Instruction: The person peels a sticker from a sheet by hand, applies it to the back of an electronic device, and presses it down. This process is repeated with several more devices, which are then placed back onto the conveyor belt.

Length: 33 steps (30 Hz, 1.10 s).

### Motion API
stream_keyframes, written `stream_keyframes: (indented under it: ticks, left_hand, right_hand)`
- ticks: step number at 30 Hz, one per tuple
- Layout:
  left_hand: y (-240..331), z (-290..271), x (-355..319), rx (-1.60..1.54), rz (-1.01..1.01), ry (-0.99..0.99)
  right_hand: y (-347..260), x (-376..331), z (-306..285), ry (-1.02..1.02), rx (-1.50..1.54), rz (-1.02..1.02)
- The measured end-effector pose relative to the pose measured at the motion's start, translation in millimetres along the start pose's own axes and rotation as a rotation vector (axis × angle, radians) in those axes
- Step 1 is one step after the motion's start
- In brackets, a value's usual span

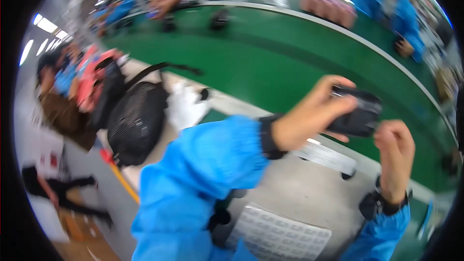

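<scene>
Sheet of white labels (278, 234) lies nearest, below the hands | left hand (309, 116) grips a black device (357, 113), raised over the green conveyor belt (270, 63) | right hand (394, 157) pinches its lower right corner | blue-clad workers (391, 7) beyond the belt.

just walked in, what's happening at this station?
A person in a blue smock holds a small black device up in front of them above a green conveyor belt. The left hand grips it from the side; the right hand is at its lower right edge, though contact is hard to confirm through the blur. A sheet of white labels lies on the bench below. Other blue-clad workers sit across the belt.
</scene>
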<state>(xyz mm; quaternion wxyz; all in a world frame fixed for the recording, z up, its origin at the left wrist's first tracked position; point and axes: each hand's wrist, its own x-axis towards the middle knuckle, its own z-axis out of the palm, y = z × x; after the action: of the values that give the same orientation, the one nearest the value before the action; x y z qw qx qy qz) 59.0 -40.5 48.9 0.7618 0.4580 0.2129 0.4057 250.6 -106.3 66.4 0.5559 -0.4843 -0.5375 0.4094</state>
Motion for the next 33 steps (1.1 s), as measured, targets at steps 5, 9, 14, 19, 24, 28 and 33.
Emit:
stream_keyframes:
  ticks: [5, 9, 14, 19, 24, 28, 33]
  left_hand:
    - [-1.4, 13.4, 8.0, 0.071, -0.089, 0.021]
    - [0.0, 22.9, 5.4, 0.181, -0.073, 0.015]
    - [-2.4, 20.5, 1.8, 0.145, -0.057, 0.032]
    - [-4.7, 18.3, -1.2, 0.177, -0.019, -0.069]
    - [-9.0, 17.0, 0.2, 0.231, 0.023, -0.087]
    - [-7.4, 18.1, -0.4, 0.215, -0.011, -0.065]
    - [-9.0, 18.3, -0.1, 0.223, -0.016, -0.053]
  right_hand:
    - [-7.6, -2.8, -8.8, -0.063, 0.050, 0.108]
    - [-12.8, -6.4, -11.4, -0.137, 0.088, 0.147]
    - [-14.3, -7.8, -5.1, -0.078, 0.157, 0.116]
    - [-18.0, -8.7, -0.2, -0.032, 0.063, 0.093]
    - [-10.8, -9.5, -3.4, -0.039, 0.071, -0.001]
    - [-10.9, -10.0, -2.4, -0.036, 0.037, -0.002]
    - [-9.7, -9.5, -1.3, -0.027, 0.041, 0.003]
